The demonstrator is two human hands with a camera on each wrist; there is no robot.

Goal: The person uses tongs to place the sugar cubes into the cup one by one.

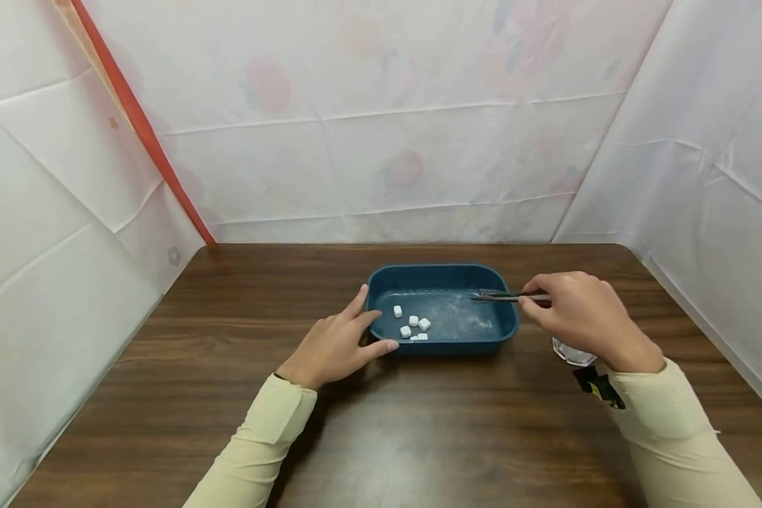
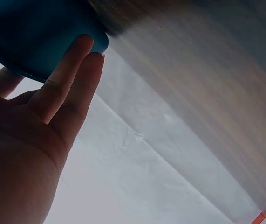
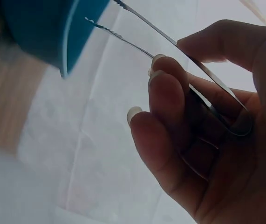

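Observation:
A dark blue rectangular basin (image 1: 442, 346) stands on the table, with several small white cubes (image 1: 424, 324) lying in its left front part. My left hand (image 1: 333, 347) rests against the basin's left end, thumb on the front rim. In the left wrist view its fairly straight fingers (image 2: 60, 86) lie along the outer wall. Between thumb and fingers, my right hand (image 1: 584, 314) holds metal tweezers (image 1: 502, 296) that reach over the right rim. The tweezers' serrated arms (image 3: 137, 18) are spread, with nothing visible between their tips.
A clear faceted dish (image 1: 571, 354) is partly hidden below my right hand; its contents cannot be told. White powdery marks cover the basin's floor on the right. The brown wooden table (image 1: 381, 423) meets white patterned sheets (image 1: 355, 169) at the back and sides.

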